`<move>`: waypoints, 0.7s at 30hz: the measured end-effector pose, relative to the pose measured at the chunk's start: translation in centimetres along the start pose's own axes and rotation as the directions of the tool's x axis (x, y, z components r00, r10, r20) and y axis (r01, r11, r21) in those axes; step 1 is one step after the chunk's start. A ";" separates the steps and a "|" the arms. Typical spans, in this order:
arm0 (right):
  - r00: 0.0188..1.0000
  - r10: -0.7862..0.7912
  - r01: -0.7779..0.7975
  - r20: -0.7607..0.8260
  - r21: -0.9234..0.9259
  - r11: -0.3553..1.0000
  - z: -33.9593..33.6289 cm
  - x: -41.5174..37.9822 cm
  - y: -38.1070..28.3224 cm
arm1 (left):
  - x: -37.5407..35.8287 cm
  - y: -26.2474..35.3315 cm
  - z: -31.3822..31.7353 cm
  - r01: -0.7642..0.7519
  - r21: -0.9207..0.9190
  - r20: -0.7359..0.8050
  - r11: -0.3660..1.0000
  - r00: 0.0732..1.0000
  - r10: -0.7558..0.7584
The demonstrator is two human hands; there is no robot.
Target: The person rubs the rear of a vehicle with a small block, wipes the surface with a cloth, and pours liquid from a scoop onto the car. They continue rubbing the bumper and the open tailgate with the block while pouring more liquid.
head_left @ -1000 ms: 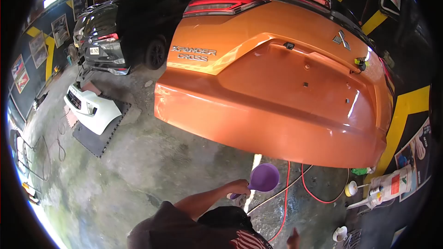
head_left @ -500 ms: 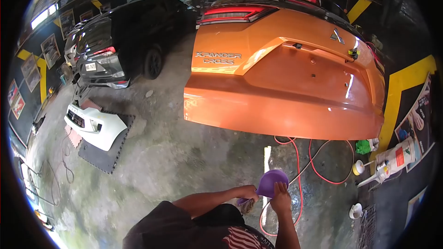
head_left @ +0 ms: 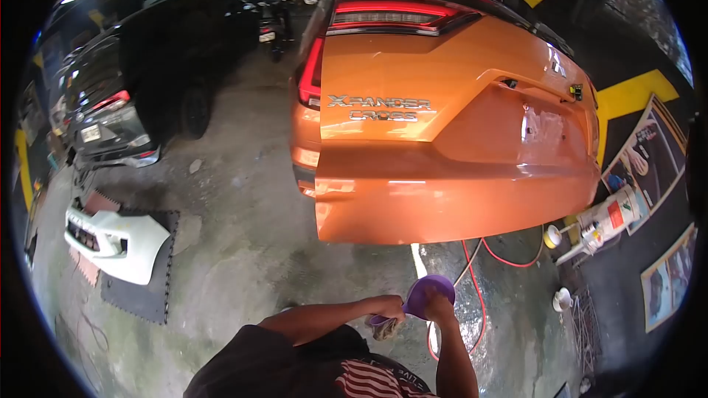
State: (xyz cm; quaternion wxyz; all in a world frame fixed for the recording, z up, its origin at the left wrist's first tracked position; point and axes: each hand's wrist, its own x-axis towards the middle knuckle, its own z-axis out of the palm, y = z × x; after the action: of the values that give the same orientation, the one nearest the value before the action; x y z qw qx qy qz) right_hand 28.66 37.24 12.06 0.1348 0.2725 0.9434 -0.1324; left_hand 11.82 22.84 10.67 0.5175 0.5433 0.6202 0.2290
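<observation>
My left hand is closed around the handle of a purple dipper. A greyish-brown rag hangs just below that hand, seemingly held along with the handle. Reaching into the dipper's bowl is my right hand; its fingers are down inside and hidden. The dipper is held over the floor, in front of an orange car tailgate lettered "XPANDER CROSS". Wet-looking streaks and a glossy patch show on the tailgate's recess.
A red hose loops across the wet floor below the tailgate. At right stand a white bucket and a wire rack. On the left, a white bumper lies on foam mats, with a dark car behind it.
My right hand has gone from the dipper's near rim down into its bowl. The view has shifted closer to the tailgate, and the glossy wet patch on its recess looks larger.
</observation>
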 end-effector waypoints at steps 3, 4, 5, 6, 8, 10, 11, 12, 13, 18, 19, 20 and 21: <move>0.933 0.149 0.007 -0.326 0.430 0.903 1.6 0.6 -1.5 | -2.6 -2.1 -4.9 -0.057 0.129 0.082 0.990 0.996 0.047; 0.898 0.217 0.144 -0.383 0.722 0.677 2.9 0.4 -1.0 | -3.0 -3.3 -6.3 -0.080 0.155 0.115 0.985 0.991 0.063; 0.883 0.390 0.130 -0.261 0.934 0.332 -0.9 -1.6 -4.8 | -3.5 -4.6 -7.6 -0.105 0.178 0.148 0.978 0.986 0.078; 0.828 0.546 0.195 -0.129 0.979 -0.065 -5.1 -3.8 -9.1 | -3.9 -5.9 -8.9 -0.130 0.201 0.181 0.971 0.979 0.094; 0.771 0.632 0.241 -0.080 0.955 -0.174 -6.1 -5.8 -9.9 | -5.3 -7.6 -10.8 -0.101 0.096 0.157 0.990 0.984 0.085; 0.683 0.727 0.329 -0.068 0.918 -0.223 -8.1 -7.9 -11.7 | -6.6 -9.9 -11.6 0.081 -0.013 0.139 0.997 0.987 -0.079; 0.664 0.745 0.315 -0.066 0.928 -0.198 -10.2 -8.7 -12.5 | -5.6 -12.4 -11.4 -0.079 0.160 0.100 0.984 0.993 0.063; 0.569 0.809 0.286 -0.149 0.958 -0.025 -12.5 -9.2 -13.2 | -6.5 -12.1 -12.7 -0.014 0.199 0.173 0.980 0.985 -0.021; 0.477 0.846 0.233 -0.240 0.962 0.141 -14.5 -9.4 -14.2 | -8.0 -11.0 -14.4 0.013 0.266 0.221 0.964 0.973 -0.074; 0.474 0.536 -0.044 -0.699 0.589 0.807 -24.7 -4.6 -22.5 | -11.0 -12.0 -16.5 0.067 0.231 0.200 0.971 0.973 -0.115; 0.555 0.364 -0.027 -0.748 0.421 0.907 -25.8 -3.5 -24.2 | -11.1 -12.5 -16.6 0.074 0.221 0.192 0.972 0.974 -0.118; 0.567 0.359 -0.034 -0.741 0.415 0.909 -26.6 -2.5 -26.6 | -11.5 -12.6 -16.6 0.081 0.215 0.157 0.973 0.981 -0.117; 0.620 0.188 -0.082 -0.762 0.175 0.981 -27.0 -1.6 -29.1 | -11.8 -12.9 -16.8 0.091 0.216 0.119 0.972 0.986 -0.119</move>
State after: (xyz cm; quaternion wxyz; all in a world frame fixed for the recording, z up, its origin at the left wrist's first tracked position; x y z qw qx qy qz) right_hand 8.99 21.43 42.82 -0.2910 0.3808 0.8763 -0.0498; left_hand -10.27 12.84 10.48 0.5083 0.5750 0.6335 0.0985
